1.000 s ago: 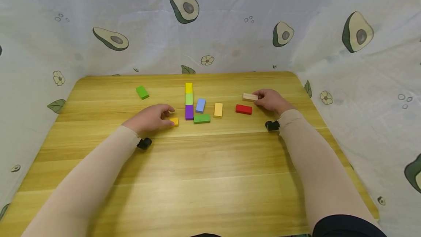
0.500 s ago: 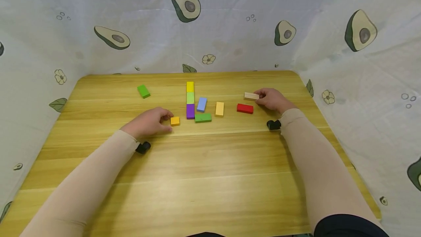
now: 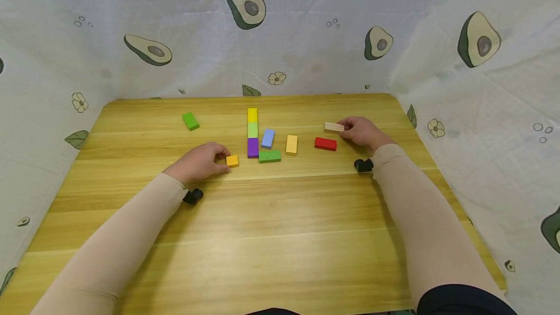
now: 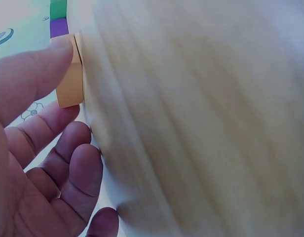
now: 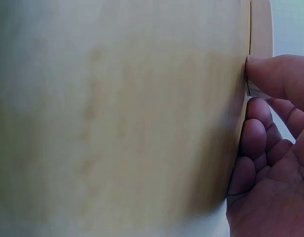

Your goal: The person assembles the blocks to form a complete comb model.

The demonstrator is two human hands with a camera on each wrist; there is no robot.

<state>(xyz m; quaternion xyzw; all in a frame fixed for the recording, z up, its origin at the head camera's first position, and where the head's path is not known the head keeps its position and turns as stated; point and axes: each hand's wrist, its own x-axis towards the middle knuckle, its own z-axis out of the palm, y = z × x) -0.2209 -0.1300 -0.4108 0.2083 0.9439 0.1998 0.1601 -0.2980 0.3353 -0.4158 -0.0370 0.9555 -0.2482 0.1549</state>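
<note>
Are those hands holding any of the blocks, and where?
The left hand touches the orange block's near end; the right hand pinches the pale wooden block's right end.

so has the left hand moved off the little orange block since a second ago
Yes. The left hand has drawn back toward the person and slightly left, away from the purple block; the orange block, earlier partly covered, now shows fully at its fingertips.
</note>
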